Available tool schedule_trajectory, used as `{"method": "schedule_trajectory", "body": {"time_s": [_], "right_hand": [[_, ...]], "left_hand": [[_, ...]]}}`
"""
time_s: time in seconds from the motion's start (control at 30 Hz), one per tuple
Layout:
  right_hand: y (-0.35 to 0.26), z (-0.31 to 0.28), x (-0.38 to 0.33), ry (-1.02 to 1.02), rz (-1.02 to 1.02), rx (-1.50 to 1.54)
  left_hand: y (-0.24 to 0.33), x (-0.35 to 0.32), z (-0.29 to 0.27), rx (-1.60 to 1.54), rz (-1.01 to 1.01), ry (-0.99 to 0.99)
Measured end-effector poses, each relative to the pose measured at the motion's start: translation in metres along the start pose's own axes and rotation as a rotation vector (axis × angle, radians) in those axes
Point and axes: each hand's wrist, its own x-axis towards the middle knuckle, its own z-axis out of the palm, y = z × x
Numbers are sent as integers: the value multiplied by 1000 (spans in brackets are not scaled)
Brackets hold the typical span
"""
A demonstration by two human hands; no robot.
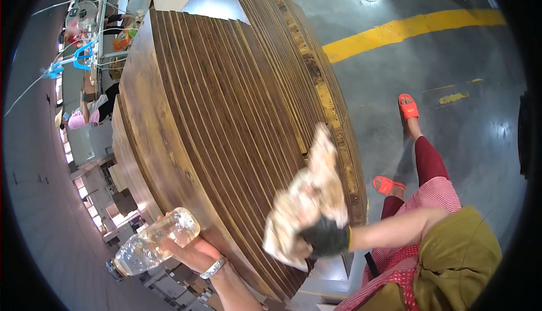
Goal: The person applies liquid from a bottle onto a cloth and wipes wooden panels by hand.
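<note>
My left hand point(199, 253), bare with a silver band at the wrist, is wrapped round a clear plastic bottle point(148, 248). The bottle is tilted, its dark cap toward the lower left, and I cannot tell whether any liquid is in it. My right hand point(327, 237) wears a dark glove and grips a crumpled, pale, stained rag point(307, 198), smeared by motion. Beneath the rag lies a large stack of brown wooden panels point(220, 96), its many edges showing as stripes. Whether the rag touches the panels I cannot tell.
Grey floor point(384, 74) with a yellow painted band point(418, 31) runs along the stack's right side. My feet in red slippers point(407, 106) stand there. At the far left are a metal frame point(100, 28), a fan point(82, 14) and a person in a pink head covering point(77, 120).
</note>
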Motion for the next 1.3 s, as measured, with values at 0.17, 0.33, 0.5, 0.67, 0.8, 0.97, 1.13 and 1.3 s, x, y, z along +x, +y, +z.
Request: {"method": "schedule_trajectory", "body": {"time_s": [0.17,0.33,0.5,0.67,0.8,0.97,1.13,1.3], "right_hand": [[-78,-3,84,-144,-396,-918],[-156,-25,214,517,-521,-1452],[-36,16,75,260,-463,-1372],[36,50,-70,96,-72,-840],[5,14,2,285,-342,-1318],[-69,-20,108,663,-824,-1371],[53,38,-58,330,-337,-1211],[55,30,-70,303,-267,-1182]], "left_hand": [[-11,0,-10,-91,62,16],[5,-4,17,-103,41,10],[1,0,-1,-13,96,29],[-8,1,0,-58,82,5],[-8,5,-7,-40,81,-19],[-5,9,18,-93,126,-100],[-11,10,-8,-46,171,-55],[-11,17,-13,-49,167,-78]]}}
